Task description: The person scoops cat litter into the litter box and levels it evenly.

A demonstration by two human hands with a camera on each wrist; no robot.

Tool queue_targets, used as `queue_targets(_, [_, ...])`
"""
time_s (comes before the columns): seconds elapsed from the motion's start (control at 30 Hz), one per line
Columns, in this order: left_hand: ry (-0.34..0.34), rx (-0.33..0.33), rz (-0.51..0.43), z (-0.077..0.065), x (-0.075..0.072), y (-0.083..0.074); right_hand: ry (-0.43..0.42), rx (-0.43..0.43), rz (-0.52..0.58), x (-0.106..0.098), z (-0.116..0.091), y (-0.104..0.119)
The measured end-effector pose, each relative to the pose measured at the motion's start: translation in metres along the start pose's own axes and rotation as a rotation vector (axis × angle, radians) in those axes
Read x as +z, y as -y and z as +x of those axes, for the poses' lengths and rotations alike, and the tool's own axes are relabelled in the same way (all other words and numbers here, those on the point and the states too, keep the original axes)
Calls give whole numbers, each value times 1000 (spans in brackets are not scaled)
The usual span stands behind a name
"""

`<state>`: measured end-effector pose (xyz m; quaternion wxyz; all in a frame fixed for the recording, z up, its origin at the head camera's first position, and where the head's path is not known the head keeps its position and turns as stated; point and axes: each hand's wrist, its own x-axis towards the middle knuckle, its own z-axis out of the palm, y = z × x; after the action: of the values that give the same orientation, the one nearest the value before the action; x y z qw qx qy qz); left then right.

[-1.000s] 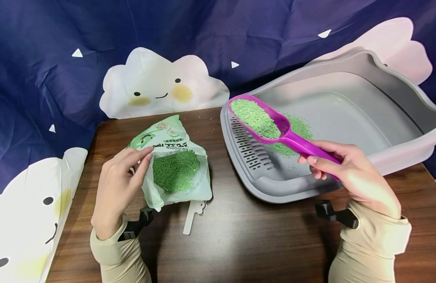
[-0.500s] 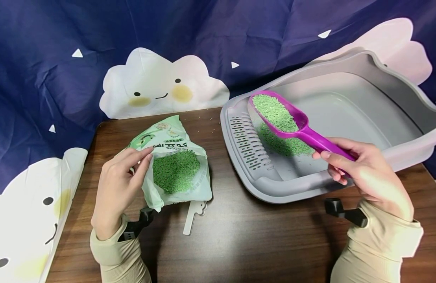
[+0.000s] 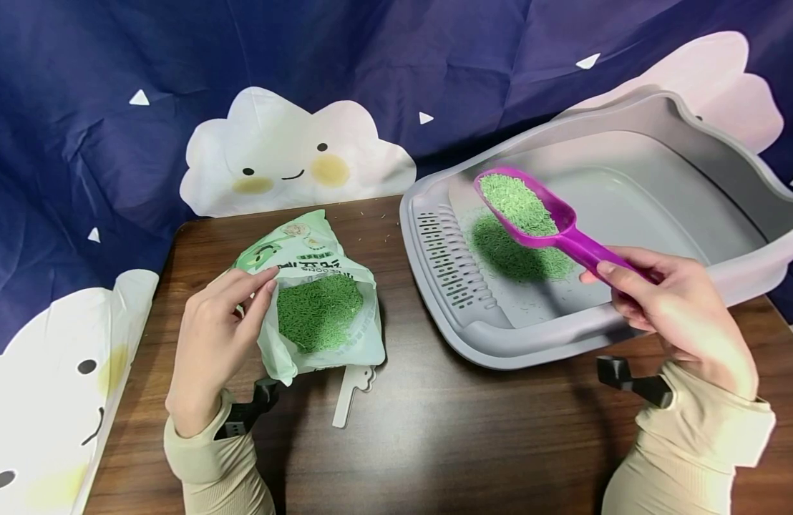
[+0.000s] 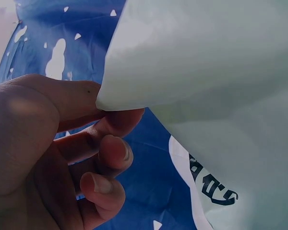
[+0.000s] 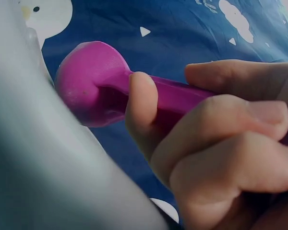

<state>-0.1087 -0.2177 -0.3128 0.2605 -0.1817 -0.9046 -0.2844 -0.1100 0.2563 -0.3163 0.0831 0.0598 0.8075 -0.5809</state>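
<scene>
My right hand grips the handle of a purple scoop, its bowl heaped with green pellet litter. The scoop is held level over the grey litter box, above a green pile of litter on the box floor. In the right wrist view, fingers curl round the scoop handle. My left hand pinches the opened edge of a pale green litter bag, which holds more green pellets. The left wrist view has thumb and forefinger on the bag's edge.
A small light-grey flat tool lies partly under the bag on the wooden table. The box has a slotted step at its left end. A dark blue cloth with clouds hangs behind.
My right hand has carried the full scoop rightward, from over the box's left rim to over the pile inside. The left hand and the bag have stayed put.
</scene>
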Motion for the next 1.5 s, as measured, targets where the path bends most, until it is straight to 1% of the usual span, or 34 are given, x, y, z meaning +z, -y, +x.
queue_targets(0.13, [2,2,-2,0,0,0,-4,-4,48,0,0,-2])
queue_targets(0.2, [2,3,-4,0,0,0,-11,-2,42,0,0,-2])
queue_targets(0.43, [2,4,-7,1,1,0,-52,9,-138,-1,-1,0])
queue_targets(0.6, [3,5,-6,1,1,0,-69,12,-241,-2,-2,3])
queue_targets(0.77, [4,3,-5,1,1,1,-81,-7,-319,-2,-4,4])
queue_targets(1.17, [3,2,-3,0,0,1,-140,-85,-432,4,-9,5])
queue_targets(1.5, [4,3,-4,0,0,1,-147,-114,-524,10,-11,9])
